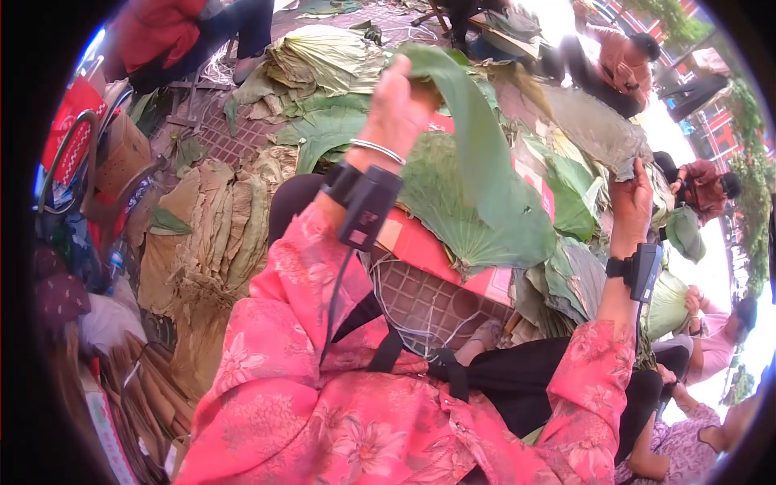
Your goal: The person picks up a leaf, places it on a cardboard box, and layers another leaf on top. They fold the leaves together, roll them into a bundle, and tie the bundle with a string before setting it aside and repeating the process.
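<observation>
My left hand (396, 109), with a white bangle on the wrist, is raised and closed on the edge of a green lotus leaf (469, 129) that droops to the right. To the right, my right hand (632, 198) pinches the tip of a brownish, dried lotus leaf (586, 113) stretching up and away. Between my hands a wide green lotus leaf (461, 230) lies on a red cardboard box (420, 246). The hanging leaf covers part of it.
Stacks of dried brown leaves (214, 230) lie on the left, and a pale folded leaf pile (319, 61) is ahead. Flattened cardboard (137, 404) stands at lower left. White cord (412, 331) crosses the paving. Several people sit around, one person (618, 69) at upper right.
</observation>
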Demonstrator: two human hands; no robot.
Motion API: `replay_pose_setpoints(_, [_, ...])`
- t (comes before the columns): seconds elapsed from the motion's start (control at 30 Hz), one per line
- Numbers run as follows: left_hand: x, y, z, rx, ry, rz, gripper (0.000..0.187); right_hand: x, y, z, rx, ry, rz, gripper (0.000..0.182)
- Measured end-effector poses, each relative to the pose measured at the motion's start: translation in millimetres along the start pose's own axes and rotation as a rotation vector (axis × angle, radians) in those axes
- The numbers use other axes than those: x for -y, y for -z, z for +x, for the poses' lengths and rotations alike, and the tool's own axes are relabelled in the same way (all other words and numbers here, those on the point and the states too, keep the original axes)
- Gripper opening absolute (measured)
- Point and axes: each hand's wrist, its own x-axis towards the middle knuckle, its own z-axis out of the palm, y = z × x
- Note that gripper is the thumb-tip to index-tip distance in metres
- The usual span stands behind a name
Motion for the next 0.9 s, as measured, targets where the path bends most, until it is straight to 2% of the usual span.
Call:
replay_pose_setpoints(0.03, [-27.6,2.1,14.8,0.109,-0.085,-0.036,0.038,0.5,3.0,-3.0,0.01,0.009,0.008,0.021])
replay_pose_setpoints(0.07, [-54.6,-14.8,8.9,0.082,-0.183,-0.016,0.04,-7.8,21.5,1.5,-0.042,0.027,-0.028,0.021])
replay_pose_setpoints(0.1, [-96.7,5.9,15.6,0.357,-0.111,-0.062,0.041,-15.7,40.4,5.0,-0.096,0.047,-0.065,0.021])
replay_pose_setpoints(0.13, [-126.3,18.8,26.5,0.635,-0.04,-0.11,0.041,-42.4,30.4,-14.6,-0.162,0.074,-0.069,0.019])
replay_pose_setpoints(0.17, [-129.8,-7.3,10.0,0.348,-0.234,-0.013,0.042,-68.6,10.2,-40.5,-0.262,0.023,-0.075,0.014])
replay_pose_setpoints(0.2, [-132.9,-33.2,-14.8,0.056,-0.422,0.086,0.042,-93.4,70.0,-29.6,-0.324,-0.082,-0.097,0.011])
replay_pose_setpoints(0.23, [-138.4,-34.1,-23.4,0.003,-0.459,0.124,0.043,-118.9,54.6,-56.7,-0.396,-0.069,-0.157,0.007])
replay_pose_setpoints(0.27, [-150.9,-31.6,-30.1,-0.051,-0.496,0.164,0.043,-145.5,80.3,-69.6,-0.439,-0.11,-0.214,0.006])
replay_pose_setpoints(0.33, [-169.4,-12.6,-34.9,-0.12,-0.522,0.228,0.042,-196.7,123.1,-97.0,-0.542,-0.285,-0.215,0.008])
replay_pose_setpoints(0.37, [-176.0,-3.4,-36.3,-0.132,-0.522,0.225,0.042,-218.4,125.8,-110.6,-0.662,-0.292,-0.174,0.009])
replay_pose_setpoints(0.4, [-181.0,5.6,-37.3,-0.146,-0.52,0.222,0.041,-227.4,126.9,-126.4,-0.725,-0.312,-0.311,0.009])
replay_pose_setpoints(0.47, [-182.0,15.0,-37.4,-0.175,-0.502,0.213,0.041,-233.5,126.2,-138.6,-0.772,-0.323,-0.332,0.007])
replay_pose_setpoints(0.57, [-177.1,27.5,-30.0,-0.203,-0.447,0.145,0.041,-219.6,96.0,-147.1,-0.699,-0.394,-0.584,0.008])
replay_pose_setpoints(0.67, [-149.9,21.0,-23.4,-0.156,-0.369,0.149,0.041,-210.5,97.0,-147.4,-0.546,-0.534,-0.888,0.014])
replay_pose_setpoints(0.77, [-110.0,-14.4,-26.1,-0.129,-0.275,0.088,0.039,-188.3,88.5,-142.0,-0.436,-0.582,-1.539,0.025])
replay_pose_setpoints(0.87, [-69.8,-51.6,-31.4,-0.045,-0.17,0.088,0.037,-184.2,91.2,-146.3,-0.343,0.206,-2.038,0.036])
replay_pose_setpoints(0.9, [-57.7,-62.7,-34.6,0.01,-0.137,0.068,0.037,-182.3,90.0,-144.4,-0.301,0.11,-1.813,0.039])
